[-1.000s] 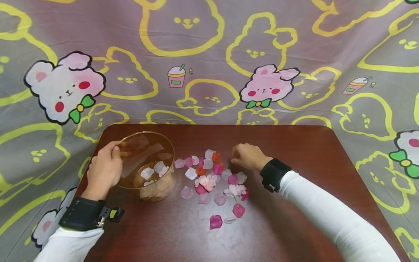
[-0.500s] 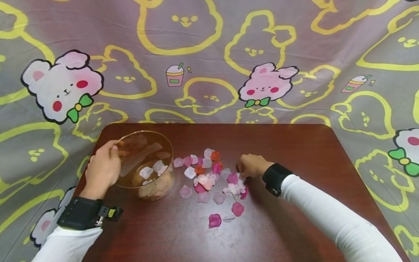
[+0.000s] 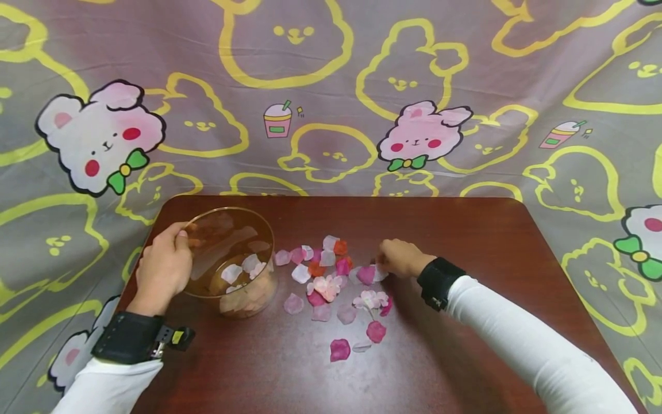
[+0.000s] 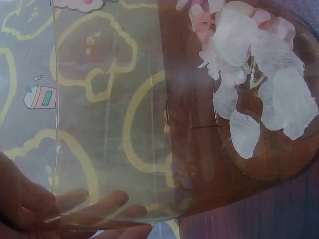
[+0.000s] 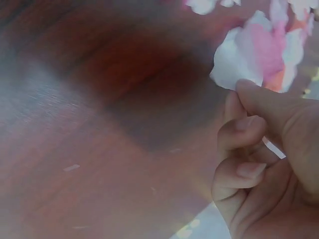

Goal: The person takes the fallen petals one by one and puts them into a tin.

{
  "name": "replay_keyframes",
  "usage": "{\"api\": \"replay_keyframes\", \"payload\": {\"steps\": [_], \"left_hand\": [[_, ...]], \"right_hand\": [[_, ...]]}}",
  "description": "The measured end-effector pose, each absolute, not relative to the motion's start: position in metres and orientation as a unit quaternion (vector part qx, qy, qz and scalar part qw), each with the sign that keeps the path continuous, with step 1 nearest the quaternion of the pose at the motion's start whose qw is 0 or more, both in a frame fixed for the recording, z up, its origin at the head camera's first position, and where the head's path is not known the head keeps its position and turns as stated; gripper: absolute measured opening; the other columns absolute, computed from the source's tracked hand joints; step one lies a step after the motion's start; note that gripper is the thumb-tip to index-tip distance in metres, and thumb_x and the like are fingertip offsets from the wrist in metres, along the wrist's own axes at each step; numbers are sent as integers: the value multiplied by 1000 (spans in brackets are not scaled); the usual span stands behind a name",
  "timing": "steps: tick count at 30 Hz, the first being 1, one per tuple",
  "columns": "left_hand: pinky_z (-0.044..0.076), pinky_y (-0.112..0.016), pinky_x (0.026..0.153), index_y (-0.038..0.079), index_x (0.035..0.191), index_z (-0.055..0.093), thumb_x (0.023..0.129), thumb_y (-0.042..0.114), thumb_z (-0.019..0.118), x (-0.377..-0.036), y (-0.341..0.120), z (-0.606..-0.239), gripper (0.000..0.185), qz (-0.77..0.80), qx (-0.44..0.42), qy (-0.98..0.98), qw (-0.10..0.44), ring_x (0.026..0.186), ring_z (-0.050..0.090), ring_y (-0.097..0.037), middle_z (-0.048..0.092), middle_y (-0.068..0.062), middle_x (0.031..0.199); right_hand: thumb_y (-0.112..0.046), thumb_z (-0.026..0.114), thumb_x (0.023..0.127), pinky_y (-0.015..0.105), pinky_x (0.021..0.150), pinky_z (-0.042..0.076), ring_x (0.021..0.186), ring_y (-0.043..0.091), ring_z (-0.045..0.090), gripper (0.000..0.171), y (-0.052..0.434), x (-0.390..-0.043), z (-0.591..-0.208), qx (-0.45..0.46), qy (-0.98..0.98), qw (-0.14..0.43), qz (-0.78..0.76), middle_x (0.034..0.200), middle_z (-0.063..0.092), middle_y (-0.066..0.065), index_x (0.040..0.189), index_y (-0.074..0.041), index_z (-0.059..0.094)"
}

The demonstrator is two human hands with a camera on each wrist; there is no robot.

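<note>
My left hand (image 3: 164, 264) grips the rim of an amber glass bowl (image 3: 207, 253), thumb on one side of the wall and fingers on the other. Through the glass, the left wrist view shows pale petals (image 4: 286, 107) and pink blossoms lying in the bowl. My right hand (image 3: 405, 259) pinches a white petal (image 5: 233, 62) between thumb and index finger, the other fingers curled. Against that petal lies a pink petal (image 3: 366, 275), also visible in the right wrist view; whether the fingers hold it too cannot be told.
Loose petals in pink, white and red lie on the brown table (image 3: 269, 368) between the hands. Among them are a peach blossom (image 3: 326, 287) and a pale blossom (image 3: 370, 300) with a stem. A patterned cloth (image 3: 331, 103) hangs behind the table.
My right hand has come down to the petals at the right of the scatter and taken a white one, shifting it and the pink petal slightly away. The left hand and bowl stay put.
</note>
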State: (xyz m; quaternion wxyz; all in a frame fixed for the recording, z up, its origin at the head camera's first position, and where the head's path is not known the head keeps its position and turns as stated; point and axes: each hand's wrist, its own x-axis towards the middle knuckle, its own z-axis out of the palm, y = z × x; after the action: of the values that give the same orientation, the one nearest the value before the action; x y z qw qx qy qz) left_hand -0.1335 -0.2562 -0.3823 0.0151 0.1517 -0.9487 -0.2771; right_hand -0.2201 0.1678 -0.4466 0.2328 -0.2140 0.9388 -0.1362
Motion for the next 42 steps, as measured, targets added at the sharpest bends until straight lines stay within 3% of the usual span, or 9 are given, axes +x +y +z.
{"api": "replay_keyframes", "payload": {"steps": [6, 18, 28, 33, 42], "left_hand": [[42, -67, 82, 7, 148, 45, 111, 30, 22, -133, -257, -383, 50, -279, 150, -948, 17, 113, 56, -57, 57, -33, 134], [43, -64, 78, 8, 148, 45, 111, 31, 22, -132, -256, -383, 50, -286, 154, -946, 14, 112, 57, -56, 59, -31, 134], [43, -56, 71, 8, 147, 47, 111, 31, 22, -131, -256, -383, 49, -290, 153, -945, 20, 104, 61, -52, 62, -28, 130], [44, -58, 74, 10, 147, 48, 111, 31, 22, -131, -256, -383, 49, -292, 151, -944, 21, 108, 61, -53, 63, -27, 132], [43, -61, 76, 10, 146, 48, 111, 31, 22, -132, -258, -382, 49, -296, 153, -942, 24, 110, 60, -54, 62, -27, 132]], "right_hand": [[-13, 70, 95, 36, 81, 59, 81, 17, 65, 18, 161, -224, -433, -235, 936, 213, -153, 100, 75, 7, 111, -6, 75], [-12, 70, 95, 25, 66, 52, 74, 17, 59, 16, 113, -223, -413, -281, 920, 207, -179, 94, 72, 6, 109, -8, 78], [-15, 70, 95, 33, 82, 58, 84, 18, 64, 19, 51, -214, -395, -332, 908, 202, -161, 105, 76, 6, 112, -9, 77], [-13, 70, 95, 31, 78, 58, 79, 14, 62, 18, 27, -210, -384, -362, 902, 181, -150, 102, 76, 3, 111, -11, 77], [-10, 64, 97, 22, 63, 43, 73, 9, 58, 14, 3, -213, -348, -392, 888, 139, -196, 86, 71, -2, 99, -12, 78]]}}
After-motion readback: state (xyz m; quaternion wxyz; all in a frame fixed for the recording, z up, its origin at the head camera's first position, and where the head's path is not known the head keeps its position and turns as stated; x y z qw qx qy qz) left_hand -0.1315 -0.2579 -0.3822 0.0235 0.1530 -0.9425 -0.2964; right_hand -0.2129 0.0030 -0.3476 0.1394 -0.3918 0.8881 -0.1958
